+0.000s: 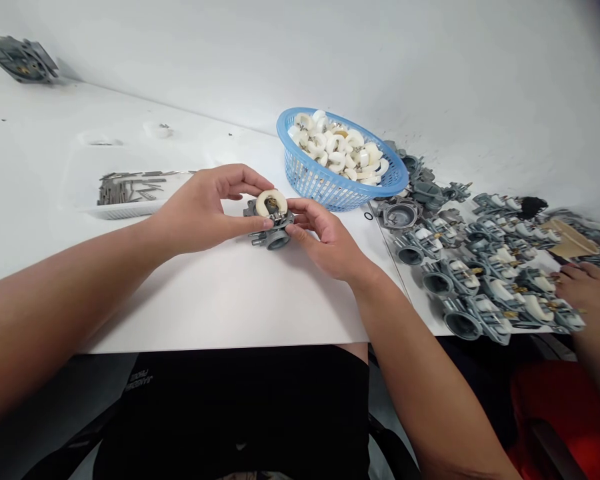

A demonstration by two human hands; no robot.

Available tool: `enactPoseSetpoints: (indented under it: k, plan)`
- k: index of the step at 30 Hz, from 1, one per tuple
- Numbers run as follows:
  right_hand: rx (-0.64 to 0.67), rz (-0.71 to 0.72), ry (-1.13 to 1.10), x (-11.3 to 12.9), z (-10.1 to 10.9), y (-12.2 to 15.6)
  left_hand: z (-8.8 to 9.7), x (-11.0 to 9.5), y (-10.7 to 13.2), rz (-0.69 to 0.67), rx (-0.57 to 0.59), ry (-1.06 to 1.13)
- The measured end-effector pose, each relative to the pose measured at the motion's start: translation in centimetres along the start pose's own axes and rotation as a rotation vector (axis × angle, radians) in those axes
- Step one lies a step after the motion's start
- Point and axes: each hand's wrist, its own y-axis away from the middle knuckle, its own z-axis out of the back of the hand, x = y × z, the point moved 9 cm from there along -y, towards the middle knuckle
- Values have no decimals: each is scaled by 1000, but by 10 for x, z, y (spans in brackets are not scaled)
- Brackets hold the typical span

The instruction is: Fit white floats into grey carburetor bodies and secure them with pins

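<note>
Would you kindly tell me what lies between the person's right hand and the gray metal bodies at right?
In the head view, a small black ring lies on the white table between the right hand and the gray metal bodies.

I watched from afar through a single camera, worn on the person's head. It looked forward and down from above the lap, near enough that the left hand and the right hand sat around mid-view. Farther off, it took in the table, the basket and the wall (the seam between table and wall ran down rightward).
</note>
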Motion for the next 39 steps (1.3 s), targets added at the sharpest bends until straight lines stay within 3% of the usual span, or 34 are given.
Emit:
enactPoseSetpoints:
  k: [5,21,33,39]
  plan:
    - [1,-1,6,1,0,0,4,-7,1,-32,-29,-122]
    - [-14,8,20,3,2,2,-1,-10,4,-29,33,-176]
    - [-6,20,9,3,1,0,4,0,2,73,9,-285]
    - [-3,29,29,5,1,0,7,2,0,55,-6,-280]
